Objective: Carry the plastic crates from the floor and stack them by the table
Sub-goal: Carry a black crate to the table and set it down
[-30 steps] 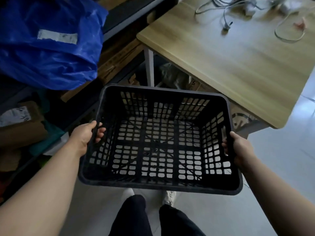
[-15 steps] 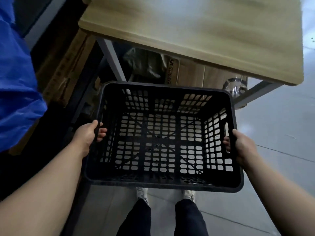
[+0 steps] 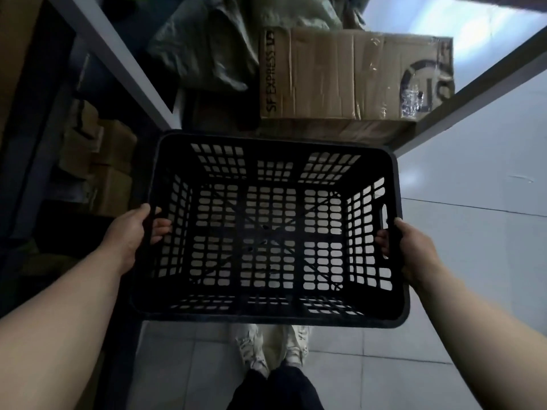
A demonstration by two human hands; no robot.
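1. The black crate [image 3: 268, 232] is up off the floor [image 3: 473, 261], roughly level and open side up. It's held out in front of the person, with their shoes [image 3: 272, 347] showing just past its near rim. Pale tile shows through the mesh bottom, so it's empty, and I can't see any other crate under it.
2. Its long axis runs left to right, and the 2 short ends are where the hands sit.
3. The left hand [image 3: 130, 235] is clamped on the left end wall, with the thumb up by the rim and fingers [image 3: 161, 229] curled through to the inside.
4. The right hand [image 3: 411, 250] does the same on the right end, fingers [image 3: 381, 244] hooked inside just below the handle slot [image 3: 384, 218].
5. This is the bit that matters: the crate hangs dead between the 2 hands. Both grip around the middle of their ends, so neither hand is really nearer. The load looks balanced, and my guess is the next move is a plain lowering, no twist needed.
6. Past the far rim lies a cardboard box [image 3: 349, 75] with a grey-green bag [image 3: 207, 48] to its left. A slanted grey bar [image 3: 118, 69] stands on the left and another [image 3: 473, 72] on the right, probably the table frame.
7. Off to the left there's a dim pile of small boxes [image 3: 97, 161].
8. The far rim looks close to the cardboard box, but I can't tell the height gap, so that's what I'd watch going down.
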